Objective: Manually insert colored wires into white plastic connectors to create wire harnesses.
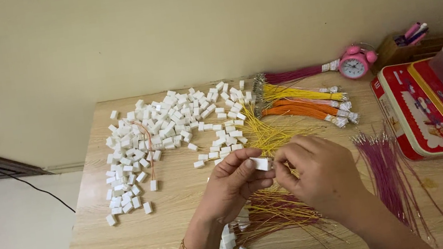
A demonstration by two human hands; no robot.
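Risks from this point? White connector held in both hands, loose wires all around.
1. The white connector is pinched only at the fingertips of the left hand and right hand; a slip in grip might drop it among the loose yellow wires.
2. The purple wires lie beside the right forearm and may get swept off the table.

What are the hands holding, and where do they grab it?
The left hand pinches a small white plastic block by its end. The right hand touches its other end; anything it holds is hidden.
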